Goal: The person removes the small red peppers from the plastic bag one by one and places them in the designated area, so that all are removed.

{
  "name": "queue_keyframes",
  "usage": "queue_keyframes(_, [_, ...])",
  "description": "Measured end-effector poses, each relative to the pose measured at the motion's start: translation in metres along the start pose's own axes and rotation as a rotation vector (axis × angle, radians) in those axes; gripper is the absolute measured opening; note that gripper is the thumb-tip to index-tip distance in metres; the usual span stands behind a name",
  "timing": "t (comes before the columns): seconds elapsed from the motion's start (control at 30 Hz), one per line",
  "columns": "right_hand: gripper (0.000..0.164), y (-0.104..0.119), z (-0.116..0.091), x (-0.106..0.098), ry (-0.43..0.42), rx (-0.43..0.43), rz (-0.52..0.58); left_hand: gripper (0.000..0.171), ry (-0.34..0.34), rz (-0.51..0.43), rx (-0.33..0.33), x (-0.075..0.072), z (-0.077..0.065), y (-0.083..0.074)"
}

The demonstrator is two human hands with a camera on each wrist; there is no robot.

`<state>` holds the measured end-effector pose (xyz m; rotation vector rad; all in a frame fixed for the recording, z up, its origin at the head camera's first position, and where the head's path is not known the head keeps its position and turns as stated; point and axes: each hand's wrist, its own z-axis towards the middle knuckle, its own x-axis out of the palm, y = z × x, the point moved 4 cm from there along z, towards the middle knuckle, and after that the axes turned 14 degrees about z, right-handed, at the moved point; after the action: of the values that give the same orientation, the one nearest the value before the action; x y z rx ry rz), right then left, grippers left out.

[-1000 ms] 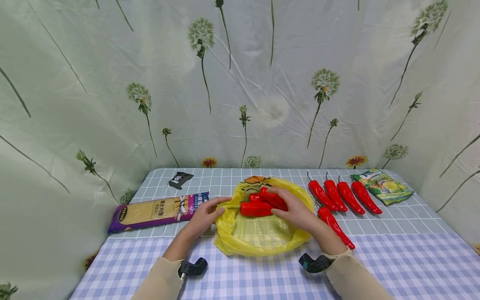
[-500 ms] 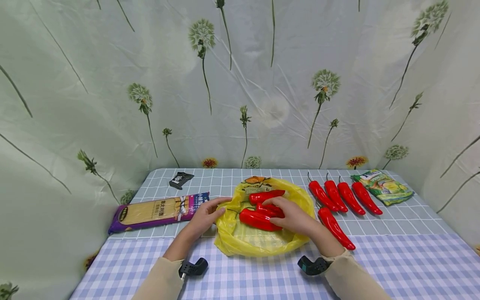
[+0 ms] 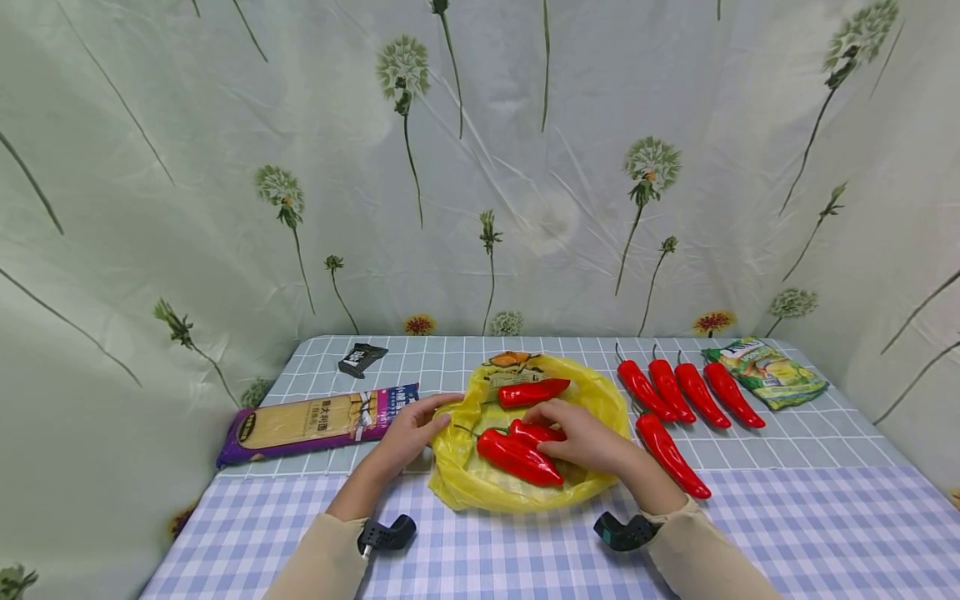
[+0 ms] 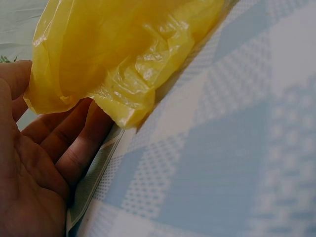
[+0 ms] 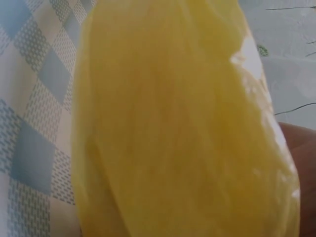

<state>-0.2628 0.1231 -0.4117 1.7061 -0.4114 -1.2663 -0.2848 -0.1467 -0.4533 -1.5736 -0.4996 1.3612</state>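
A yellow plastic bag [image 3: 517, 502] lies with its mouth spread wide in the head view. Three red chili peppers show inside: a far pepper [image 3: 525, 393], a front pepper [image 3: 517, 458] slanting toward the near right, and a middle pepper [image 3: 534, 432]. My right hand [image 3: 581, 433] reaches over the bag's right rim and grips the middle pepper between thumb and fingers, hiding part of it. With thumb and fingers, my left hand [image 3: 408, 429] holds the bag's left rim; the left wrist view shows the yellow film [image 4: 108, 59] between them. Yellow film [image 5: 173, 123] blocks most of the right wrist view.
Several more red chili peppers [image 3: 671, 458] lie right of the bag. Beyond them is a green packet [image 3: 772, 375]. A purple pasta packet [image 3: 315, 425] lies to the left, and a small black wrapper [image 3: 362, 360] behind it. A printed curtain [image 3: 480, 167] hangs behind the table.
My right hand has let go of the far pepper, which now lies at the back of the bag, and taken the middle one. The front pepper has turned and slid nearer. The left hand stays put.
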Motion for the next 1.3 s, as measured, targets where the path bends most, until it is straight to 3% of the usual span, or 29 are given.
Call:
queue_keyframes(0.3, [0.039, 0.003, -0.002, 0.0, 0.018, 0.013, 0.038, 0.041, -0.005, 0.005, -0.002, 0.0, 0.0, -0.001])
queue_keyframes(0.73, [0.063, 0.011, -0.006, -0.014, 0.002, -0.128, 0.022, 0.041, -0.016, 0.01, -0.026, 0.001, 0.0, 0.0])
queue_keyframes(1.0, [0.058, 0.018, -0.01, -0.025, -0.051, -0.186, 0.02, 0.04, -0.02, 0.022, -0.039, 0.001, 0.0, 0.0])
queue_keyframes(1.3, [0.056, 0.021, -0.014, -0.041, -0.115, -0.163, 0.061, 0.041, -0.01, 0.024, -0.036, 0.001, 0.001, 0.002])
